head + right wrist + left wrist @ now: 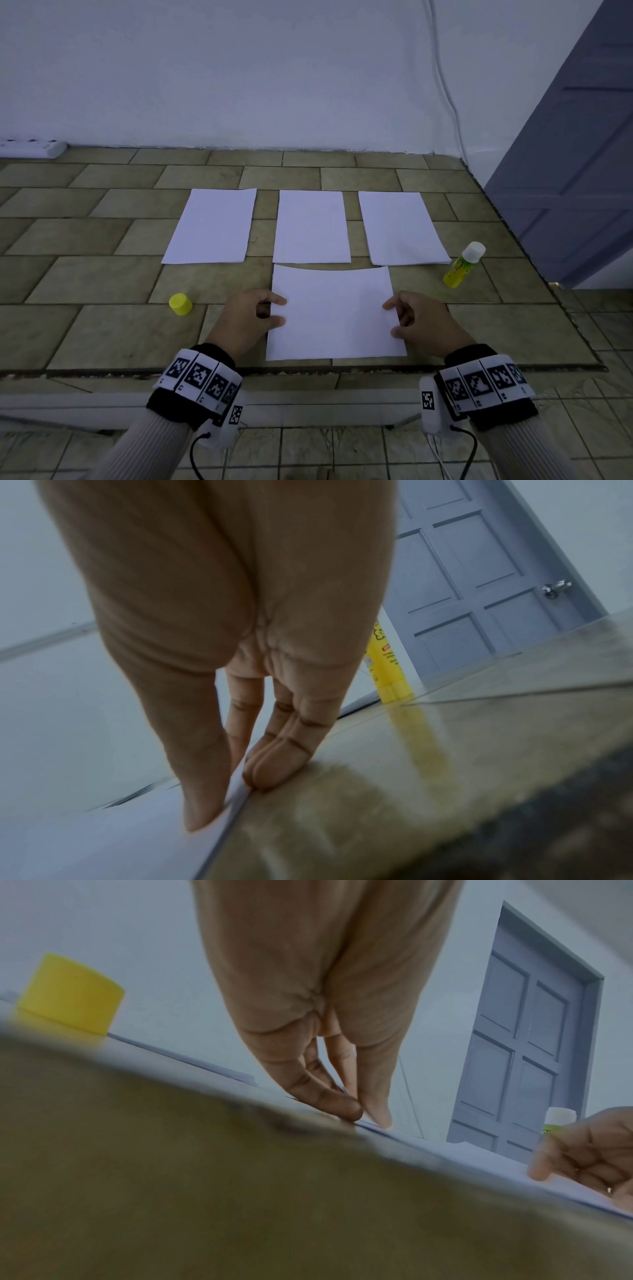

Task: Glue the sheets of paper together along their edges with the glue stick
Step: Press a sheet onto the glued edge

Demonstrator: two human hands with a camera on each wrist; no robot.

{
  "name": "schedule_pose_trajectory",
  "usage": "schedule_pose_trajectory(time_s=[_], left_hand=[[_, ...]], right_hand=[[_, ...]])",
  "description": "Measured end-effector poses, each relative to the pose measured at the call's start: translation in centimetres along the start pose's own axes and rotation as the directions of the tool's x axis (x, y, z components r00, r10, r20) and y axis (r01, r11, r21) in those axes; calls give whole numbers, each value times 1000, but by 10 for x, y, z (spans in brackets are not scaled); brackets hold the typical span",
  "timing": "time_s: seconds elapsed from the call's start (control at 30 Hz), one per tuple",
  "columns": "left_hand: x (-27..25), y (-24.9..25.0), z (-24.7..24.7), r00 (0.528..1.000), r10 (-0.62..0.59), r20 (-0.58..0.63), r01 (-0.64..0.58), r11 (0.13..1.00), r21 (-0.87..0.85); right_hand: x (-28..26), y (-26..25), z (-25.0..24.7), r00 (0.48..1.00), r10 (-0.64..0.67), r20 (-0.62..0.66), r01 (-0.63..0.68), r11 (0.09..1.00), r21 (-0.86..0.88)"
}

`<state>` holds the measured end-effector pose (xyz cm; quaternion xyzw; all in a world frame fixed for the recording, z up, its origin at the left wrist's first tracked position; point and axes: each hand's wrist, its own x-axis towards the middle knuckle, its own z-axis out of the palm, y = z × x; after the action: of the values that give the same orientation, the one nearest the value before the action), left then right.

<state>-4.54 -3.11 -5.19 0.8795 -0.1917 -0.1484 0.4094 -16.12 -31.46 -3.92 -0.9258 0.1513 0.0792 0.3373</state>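
Two hands — left hand (247, 318), right hand (420, 322) — fingers pinching the near sheet's (334, 313) side edges.

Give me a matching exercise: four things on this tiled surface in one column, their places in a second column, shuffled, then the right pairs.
Things
1. yellow cap
2. glue stick
3. near sheet
4. power strip

Places
A. far left, against the wall
B. between the left hand and right hand, pinched at both side edges
C. upright, right of the three far sheets
D. left of the left hand

Pairs: 1-D, 2-C, 3-B, 4-A
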Motion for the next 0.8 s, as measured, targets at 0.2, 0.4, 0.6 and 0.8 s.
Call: schedule_pose_trajectory(time_s=[0.2, 0.4, 0.6, 0.8], left_hand=[[0, 1, -2, 1000, 9, 4, -9, 999, 35], [-1, 0, -2, 1000, 9, -8, -8, 1000, 10], [-1, -3, 0, 999, 38, -12, -37, 997, 71], [3, -8, 3, 999, 35, 23, -41, 932, 359]], right_hand=[[1, 1, 1, 1000, 2, 9, -2, 1000, -2], [2, 3, 1, 1000, 4, 11, -4, 1000, -2], [1, 1, 1, 1000, 19, 8, -18, 1000, -25], [-1, -6, 6, 999, 35, -33, -41, 983, -178]])
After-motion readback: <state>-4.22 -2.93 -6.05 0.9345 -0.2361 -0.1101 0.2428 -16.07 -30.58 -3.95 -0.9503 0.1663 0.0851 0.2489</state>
